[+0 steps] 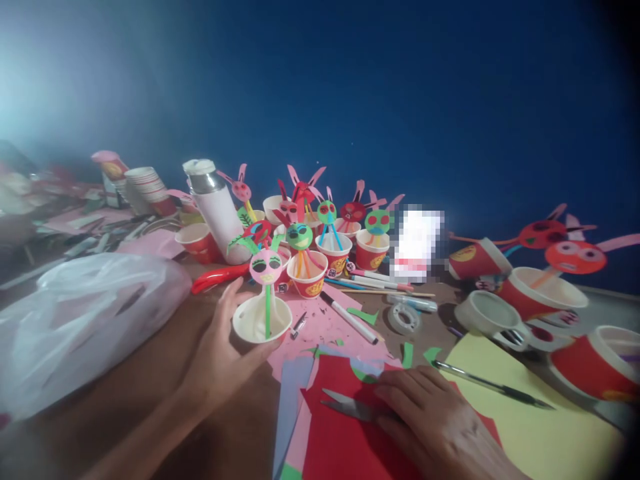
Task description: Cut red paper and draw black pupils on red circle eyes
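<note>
My left hand [225, 350] is wrapped round a white paper cup [255, 323] from its left side. From the cup rises a green strip bearing a pink paper face [265, 267] with dark eyes and green ears. My right hand [430, 407] lies over a pair of scissors [345, 403], their handles hidden under the fingers and the blades slightly apart. Beneath the scissors is a sheet of red paper [335, 447], on top of blue and pink sheets.
More paper cups [307, 277] with paper faces stand behind. At left are a plastic bag [90, 313] and a white thermos [217, 210]. A marker [350, 319], a tape roll [404, 319], a mug [487, 317], and a pen [495, 385] on yellow paper [560, 433] lie to the right.
</note>
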Demonstrator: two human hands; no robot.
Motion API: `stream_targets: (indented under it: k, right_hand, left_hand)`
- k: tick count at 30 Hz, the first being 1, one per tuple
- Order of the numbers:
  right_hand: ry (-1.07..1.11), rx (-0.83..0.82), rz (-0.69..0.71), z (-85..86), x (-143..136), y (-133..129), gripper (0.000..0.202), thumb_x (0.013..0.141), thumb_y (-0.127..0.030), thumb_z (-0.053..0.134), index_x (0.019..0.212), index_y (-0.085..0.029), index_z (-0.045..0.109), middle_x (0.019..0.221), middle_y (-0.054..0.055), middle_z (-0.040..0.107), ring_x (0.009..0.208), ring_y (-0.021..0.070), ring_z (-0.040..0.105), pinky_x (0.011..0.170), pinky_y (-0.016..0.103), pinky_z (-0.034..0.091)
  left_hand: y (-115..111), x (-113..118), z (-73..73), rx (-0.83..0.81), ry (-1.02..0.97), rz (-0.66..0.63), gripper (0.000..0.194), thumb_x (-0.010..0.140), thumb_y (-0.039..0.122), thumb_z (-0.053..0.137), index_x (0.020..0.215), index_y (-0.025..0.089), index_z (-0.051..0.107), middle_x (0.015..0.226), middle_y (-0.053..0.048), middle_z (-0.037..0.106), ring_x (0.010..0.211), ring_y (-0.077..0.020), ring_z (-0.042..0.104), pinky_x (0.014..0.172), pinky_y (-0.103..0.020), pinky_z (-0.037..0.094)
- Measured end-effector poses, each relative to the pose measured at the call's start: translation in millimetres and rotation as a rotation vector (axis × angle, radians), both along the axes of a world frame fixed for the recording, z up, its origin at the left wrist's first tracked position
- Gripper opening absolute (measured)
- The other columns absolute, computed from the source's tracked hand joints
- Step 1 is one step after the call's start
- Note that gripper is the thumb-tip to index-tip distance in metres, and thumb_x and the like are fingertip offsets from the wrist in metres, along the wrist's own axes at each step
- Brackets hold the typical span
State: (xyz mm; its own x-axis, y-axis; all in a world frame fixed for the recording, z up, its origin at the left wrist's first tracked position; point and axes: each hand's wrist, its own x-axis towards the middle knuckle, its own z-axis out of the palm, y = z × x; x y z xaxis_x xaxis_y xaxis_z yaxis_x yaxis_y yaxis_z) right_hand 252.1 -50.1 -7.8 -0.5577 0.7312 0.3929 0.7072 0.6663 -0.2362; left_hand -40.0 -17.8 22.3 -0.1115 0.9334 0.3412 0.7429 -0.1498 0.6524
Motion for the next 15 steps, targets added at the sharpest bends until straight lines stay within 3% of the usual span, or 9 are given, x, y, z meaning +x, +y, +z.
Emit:
stream_targets:
  k: [7, 15]
  right_hand:
    - [-0.005, 0.008, 0.019, 0.9, -3.2, -0.7, 0.031, 0.095, -0.03, 0.038, 0.079, -0.021, 0.062, 0.074, 0.003, 0.065, 0.068, 0.0177, 0.06, 0.068, 0.033, 0.043]
    - [0.013, 0.07, 0.041, 4.9, -7.7, -0.1, 0.031, 0.095, -0.031, 0.038, 0.079, -0.022, 0.063, 0.068, 0.003, 0.065, 0.064, 0.0168, 0.062, 0.063, 0.03, 0.045]
  left_hand:
    - [-5.1, -21.5, 0.5, 0.08, -0.01, 0.069, 0.091, 0.068, 0.04, 0.071, 0.14, 0.021, 0.017, 0.123, -0.011, 0.055, 0.117, -0.0284, 0.049, 0.099, -0.046, 0.04]
    - [-24.2, -40.2, -26.4, 0.196, 0.105, -0.067, 0.096, 0.066, 0.034, 0.073, 0.141, 0.019, 0.015, 0.129, -0.017, 0.048, 0.118, -0.0323, 0.049, 0.1, -0.048, 0.039]
